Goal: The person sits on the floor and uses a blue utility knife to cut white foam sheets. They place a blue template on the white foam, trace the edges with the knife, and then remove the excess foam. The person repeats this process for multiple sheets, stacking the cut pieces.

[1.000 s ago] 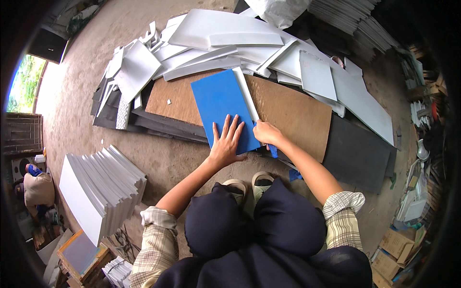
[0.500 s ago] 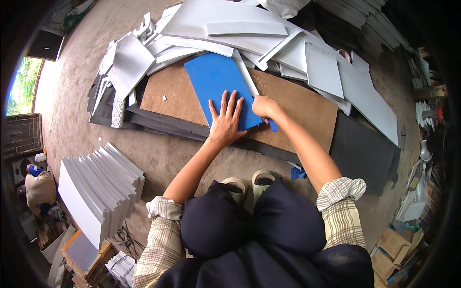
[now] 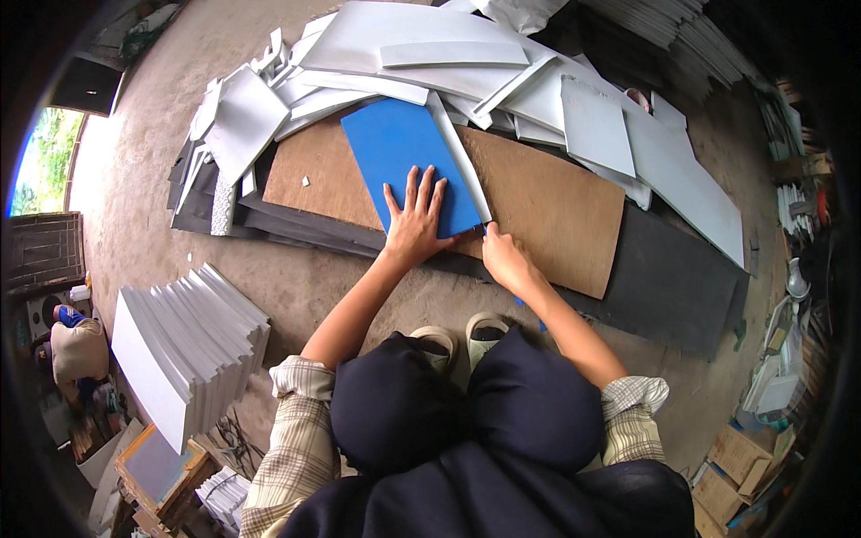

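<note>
One spread left hand [image 3: 415, 217] pins the blue board [image 3: 404, 148] atop the brown sheet [image 3: 547, 202]; right hand [image 3: 509, 257] curls round a mostly hidden tool [image 3: 519, 301] by the board's near right corner; looks like edge-trimming; another pass needs steady pressure imo

Honestly, you had decent room to the right: the brown board [image 3: 556, 211] lay flat and open from the white strip [image 3: 460, 159] over to the black sheets [image 3: 673, 282]. Past the blue board [image 3: 395, 143], your left hand [image 3: 414, 220] had a smaller flat patch, just a tiny scrap [image 3: 305, 181] on it. The far side was the bad direction, walled off by a messy white heap [image 3: 359, 40]. Nearer you, your right hand [image 3: 509, 257] had a floor [image 3: 421, 300] gap before your knees [image 3: 538, 403], while the white stack [image 3: 179, 341] blocked the floor farther left.
</note>
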`<action>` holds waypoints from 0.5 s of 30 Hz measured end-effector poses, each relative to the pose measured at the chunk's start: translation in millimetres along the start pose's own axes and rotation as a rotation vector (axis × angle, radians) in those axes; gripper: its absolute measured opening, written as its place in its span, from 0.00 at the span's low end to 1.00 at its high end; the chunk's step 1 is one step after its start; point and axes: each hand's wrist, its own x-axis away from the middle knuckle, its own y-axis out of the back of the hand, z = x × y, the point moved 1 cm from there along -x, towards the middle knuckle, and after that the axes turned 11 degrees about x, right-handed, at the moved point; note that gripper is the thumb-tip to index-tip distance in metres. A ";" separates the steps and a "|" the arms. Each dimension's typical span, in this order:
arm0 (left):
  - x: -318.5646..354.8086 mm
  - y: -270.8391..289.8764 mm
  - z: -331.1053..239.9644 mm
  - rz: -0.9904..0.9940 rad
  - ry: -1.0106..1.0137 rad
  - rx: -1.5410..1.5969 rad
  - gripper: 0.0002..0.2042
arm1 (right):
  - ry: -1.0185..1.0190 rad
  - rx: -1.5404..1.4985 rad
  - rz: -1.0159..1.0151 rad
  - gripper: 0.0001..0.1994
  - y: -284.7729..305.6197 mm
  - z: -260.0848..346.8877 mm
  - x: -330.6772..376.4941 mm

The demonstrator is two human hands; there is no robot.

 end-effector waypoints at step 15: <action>-12.8 21.7 26.3 -0.088 0.250 0.192 0.37 | 0.122 -0.140 -0.610 0.16 30.1 -12.1 -52.6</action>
